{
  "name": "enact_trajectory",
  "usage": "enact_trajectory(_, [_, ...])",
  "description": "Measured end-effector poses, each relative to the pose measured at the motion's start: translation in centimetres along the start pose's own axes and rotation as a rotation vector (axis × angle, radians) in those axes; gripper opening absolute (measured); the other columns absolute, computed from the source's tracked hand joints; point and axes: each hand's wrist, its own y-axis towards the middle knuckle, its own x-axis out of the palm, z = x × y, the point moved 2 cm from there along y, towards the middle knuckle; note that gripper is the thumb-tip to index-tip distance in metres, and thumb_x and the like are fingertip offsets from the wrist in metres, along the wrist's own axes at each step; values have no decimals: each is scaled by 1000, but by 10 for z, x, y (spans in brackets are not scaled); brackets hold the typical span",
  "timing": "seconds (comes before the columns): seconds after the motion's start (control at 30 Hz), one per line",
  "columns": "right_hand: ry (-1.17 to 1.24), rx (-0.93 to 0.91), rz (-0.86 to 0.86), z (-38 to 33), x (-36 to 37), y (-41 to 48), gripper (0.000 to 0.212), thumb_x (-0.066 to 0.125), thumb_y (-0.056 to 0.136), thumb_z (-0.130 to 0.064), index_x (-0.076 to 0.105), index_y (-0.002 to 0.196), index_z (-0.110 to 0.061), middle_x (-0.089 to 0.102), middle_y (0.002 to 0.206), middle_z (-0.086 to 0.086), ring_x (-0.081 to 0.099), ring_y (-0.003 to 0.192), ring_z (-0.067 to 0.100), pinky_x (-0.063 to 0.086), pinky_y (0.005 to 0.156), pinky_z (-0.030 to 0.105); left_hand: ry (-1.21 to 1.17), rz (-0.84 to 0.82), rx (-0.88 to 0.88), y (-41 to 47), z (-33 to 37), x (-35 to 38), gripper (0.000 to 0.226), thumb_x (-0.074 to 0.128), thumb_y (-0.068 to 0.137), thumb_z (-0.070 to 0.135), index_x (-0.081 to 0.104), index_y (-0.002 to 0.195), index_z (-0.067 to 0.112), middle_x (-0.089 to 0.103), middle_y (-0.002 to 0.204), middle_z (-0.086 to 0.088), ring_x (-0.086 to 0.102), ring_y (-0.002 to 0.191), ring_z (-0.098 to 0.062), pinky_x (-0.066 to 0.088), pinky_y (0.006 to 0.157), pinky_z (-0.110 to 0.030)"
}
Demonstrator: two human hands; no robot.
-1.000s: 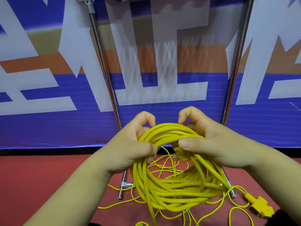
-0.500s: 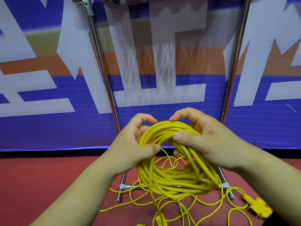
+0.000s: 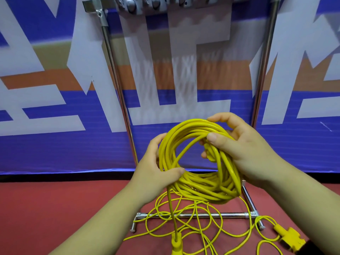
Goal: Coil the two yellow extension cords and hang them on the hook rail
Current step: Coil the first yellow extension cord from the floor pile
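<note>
**Obs.: one cord coiled and held in both hands, in front of the stand**

- Coiled cord point(image 3: 200, 188): yellow, many turns gathered into a rough ring, held up in the air in front of the lower half of the stand, above the floor point(image 3: 46, 208). One strand drops straight down from the ring's lower left to a yellow plug point(image 3: 177, 243) at the bottom edge of view.
- Left hand point(image 3: 152, 173): grips the ring's left side. Thumb lies across the front of the strands; the fingers point(image 3: 156, 142) curl round behind them.
- Right hand point(image 3: 246, 153): grips the ring's upper right. Thumb presses on the front of the bundle; the fingers curl over the top of it.
- Loose cord point(image 3: 196, 223): thinner-looking yellow loops, tangled on the red floor under the ring, crossing the stand's base bar point(image 3: 202, 215). A yellow socket block point(image 3: 289, 237) lies on the floor at bottom right, a strand running to it.
- Hook rail point(image 3: 147, 5): metal, across the top of the stand, at the upper edge of view, well above the ring. Hooks partly cut off; cannot tell how many.
- Behind the stand: a blue, white and orange banner point(image 3: 55, 140).
</note>
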Motion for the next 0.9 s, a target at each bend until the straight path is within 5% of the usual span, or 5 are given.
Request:
enact_trajectory(0.23, [76,-2,29,9,-8,6,39,67,79,-22,56,116,-22,73,93,21,72,72,32,59,64,32,-224,134,-58,11,-8,12,55,77,69,28,59,121,28,73,99,-11,71,94,-35,57,84,-55])
enact_trajectory(0.4, [171,31,-35,15,-8,5,51,84,68,-38,59,112,-32,72,104,22,74,84,36,60,68,35,-452,206,-80,22,9,5,59,69,74,14,50,129,23,73,94,-10,74,86,-35,58,82,-58])
enact_trajectory(0.63, [114,21,-115,20,-5,2,52,81,76,-42,49,116,-36,69,111,27,67,97,49,59,77,53,-248,117,179,13,40,-27,74,65,83,14,46,127,70,63,69,4,52,62,-23,51,62,-34])
enact_trajectory(0.8, [-67,-42,-191,20,-2,3,56,83,72,-36,45,112,-42,67,106,28,66,92,52,55,78,60,-141,29,219,7,45,-40,58,63,89,6,62,127,51,65,70,12,50,58,-12,49,58,-26])
enact_trajectory(0.9, [-195,-87,-214,21,4,4,53,77,76,-29,43,113,-43,67,102,25,65,96,50,54,76,61,-76,-58,203,3,48,-35,55,63,92,-5,58,132,32,75,101,20,66,86,1,48,80,-13])
